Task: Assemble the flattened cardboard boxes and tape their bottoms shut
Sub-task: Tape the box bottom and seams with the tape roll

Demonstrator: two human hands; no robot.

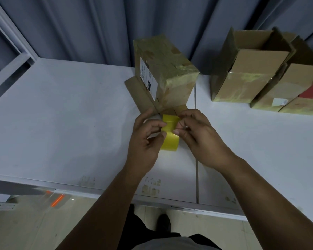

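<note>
1. Yellow roll (170, 136) of tape held just above table (61, 114), between both hands, right in front of box (170, 76).
2. Left hand (145, 141): fingers curled round roll's left side, thumb across its near face, gripping firmly.
3. Right hand (201, 139): thumb and forefinger pinched together on roll's upper right edge, other fingers loosely bent. Loose end lifted or not: cannot tell.
4. Box standing on table, closed end up, wrapped in glossy yellowish film, white label (148, 78) on left face.
5. Flaps (139, 94) at box's lower end splayed flat on table, nearest ones reaching towards hands.
6. Far right, well apart: row of open-topped cartons (251, 74) on table, backed against grey curtain (98, 24), same yellowish film round lower parts.
</note>
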